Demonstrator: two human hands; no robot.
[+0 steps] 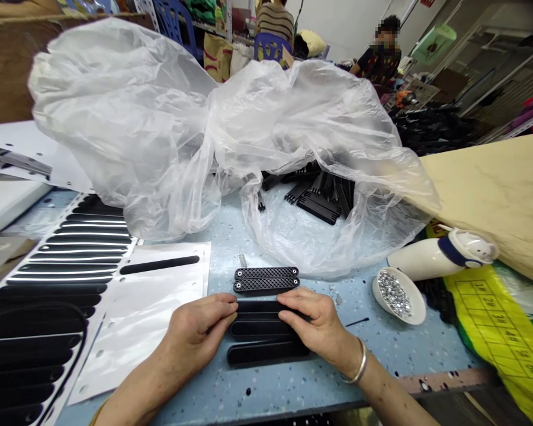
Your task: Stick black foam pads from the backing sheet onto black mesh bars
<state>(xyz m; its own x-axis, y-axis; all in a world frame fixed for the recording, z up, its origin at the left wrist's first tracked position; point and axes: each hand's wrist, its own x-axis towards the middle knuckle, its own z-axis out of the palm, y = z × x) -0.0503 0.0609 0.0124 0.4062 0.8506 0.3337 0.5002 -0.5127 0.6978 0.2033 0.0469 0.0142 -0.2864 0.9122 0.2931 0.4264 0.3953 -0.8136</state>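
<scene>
My left hand (204, 325) pinches the left end of a long black plastic piece (257, 306) with rounded ends. At its other end, my right hand (315, 322), with a silver bangle at the wrist, closes thumb and fingers on it. Just nearer to me lie a second smooth black piece (260, 329) and a third one (266, 353), roughly parallel. Beyond the hands rests a pair of black pieces with a crosshatch texture (266, 279), side by side, with a shiny round fastener at each end. My fingers partly hide the held piece's ends.
A clear plastic bag (302, 118) with black comb-ended parts (320, 204) spreads across the back. At right stand a white bowl of small silver pieces (395, 296) and a white bottle (439, 255). Sheets with black strips (71, 260) cover the left. Two people sit farther back.
</scene>
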